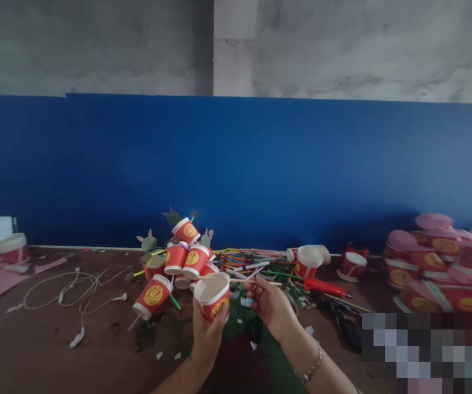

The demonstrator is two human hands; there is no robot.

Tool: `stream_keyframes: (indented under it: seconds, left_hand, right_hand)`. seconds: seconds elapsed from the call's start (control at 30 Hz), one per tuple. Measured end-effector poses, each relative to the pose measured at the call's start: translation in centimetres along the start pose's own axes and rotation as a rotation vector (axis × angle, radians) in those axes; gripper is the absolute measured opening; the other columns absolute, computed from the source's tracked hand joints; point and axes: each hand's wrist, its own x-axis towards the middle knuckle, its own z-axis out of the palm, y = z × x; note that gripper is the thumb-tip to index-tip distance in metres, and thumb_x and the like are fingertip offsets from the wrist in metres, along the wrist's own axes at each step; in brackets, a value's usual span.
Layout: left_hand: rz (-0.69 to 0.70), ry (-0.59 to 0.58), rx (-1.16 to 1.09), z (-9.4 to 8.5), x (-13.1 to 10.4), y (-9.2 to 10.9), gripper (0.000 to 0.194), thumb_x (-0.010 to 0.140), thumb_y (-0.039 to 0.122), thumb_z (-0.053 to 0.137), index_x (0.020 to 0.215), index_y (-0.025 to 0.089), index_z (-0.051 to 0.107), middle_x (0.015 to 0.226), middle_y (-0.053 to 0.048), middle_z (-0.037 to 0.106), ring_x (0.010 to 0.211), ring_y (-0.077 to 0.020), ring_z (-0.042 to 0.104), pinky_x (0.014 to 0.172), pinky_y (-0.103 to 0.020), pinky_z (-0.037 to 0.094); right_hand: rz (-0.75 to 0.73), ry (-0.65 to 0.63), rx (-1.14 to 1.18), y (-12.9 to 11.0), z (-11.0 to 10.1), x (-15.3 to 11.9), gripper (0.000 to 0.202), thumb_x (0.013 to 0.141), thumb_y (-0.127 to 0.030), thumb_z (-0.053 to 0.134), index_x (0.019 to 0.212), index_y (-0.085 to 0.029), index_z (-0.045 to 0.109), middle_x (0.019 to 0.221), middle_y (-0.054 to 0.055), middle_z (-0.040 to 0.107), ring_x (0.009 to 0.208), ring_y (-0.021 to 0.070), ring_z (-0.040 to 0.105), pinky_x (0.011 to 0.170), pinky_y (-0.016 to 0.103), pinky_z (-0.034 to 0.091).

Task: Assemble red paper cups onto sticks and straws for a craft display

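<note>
A red paper cup with a yellow emblem and white rim is held upright, its mouth tilted toward me, in my left hand, whose fingers wrap around its sides. My right hand, with a bracelet at the wrist, pinches a thin pale stick that runs level from the cup's rim to the right. Just behind the held cup, to its left, is a pile of red cups, several with sticks or straws and paper animal heads.
Coloured pipe cleaners lie behind my hands. White earphones are at left. A red glue gun, black scissors and upright cups stand or lie at right, beyond them stacked pink-topped cups. A blue panel backs the table.
</note>
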Motion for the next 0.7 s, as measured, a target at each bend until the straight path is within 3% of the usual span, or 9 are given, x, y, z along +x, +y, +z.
stream_keyframes:
  seconds: [0.23,0.37,0.47,0.7]
  left_hand:
    - [0.014,-0.004,0.045,-0.1,0.0,-0.1,0.048,0.07,0.036,0.067,0.113,0.02,0.052,0.105,-0.008,0.065,0.094,-0.0231,0.063,0.082,-0.034,0.052]
    - [0.029,-0.121,0.06,0.0,-0.2,-0.5,0.05,0.069,0.028,0.067,0.115,0.02,0.048,0.107,-0.008,0.064,0.096,-0.0226,0.062,0.085,-0.035,0.051]
    - [0.018,-0.201,0.077,0.1,-0.2,-0.4,0.051,0.067,0.023,0.068,0.114,0.022,0.047,0.105,-0.007,0.063,0.094,-0.0216,0.061,0.084,-0.035,0.049]
    - [-0.021,-0.245,0.016,0.1,-0.5,-0.2,0.062,0.063,0.024,0.07,0.119,0.02,0.042,0.104,-0.007,0.063,0.094,-0.0219,0.061,0.085,-0.033,0.048]
  right_hand:
    - [-0.282,0.151,-0.207,-1.3,-1.2,0.6,0.022,0.074,-0.037,0.061,0.066,-0.019,0.054,0.055,-0.001,0.06,0.048,0.011,0.051,0.044,0.021,0.035]
    - [-0.564,0.199,-0.399,-2.4,-1.5,0.2,0.03,0.077,-0.043,0.059,0.061,-0.019,0.051,0.051,-0.002,0.056,0.049,0.0109,0.05,0.05,0.022,0.038]
    - [-0.742,0.166,-0.534,-2.9,-1.5,-0.2,0.035,0.08,-0.047,0.057,0.06,-0.019,0.051,0.05,-0.002,0.055,0.049,0.0109,0.049,0.051,0.023,0.039]
    - [-0.741,0.205,-0.664,-3.5,-1.8,-0.3,0.047,0.078,-0.058,0.054,0.053,-0.019,0.047,0.041,-0.002,0.05,0.04,0.0096,0.043,0.043,0.022,0.034]
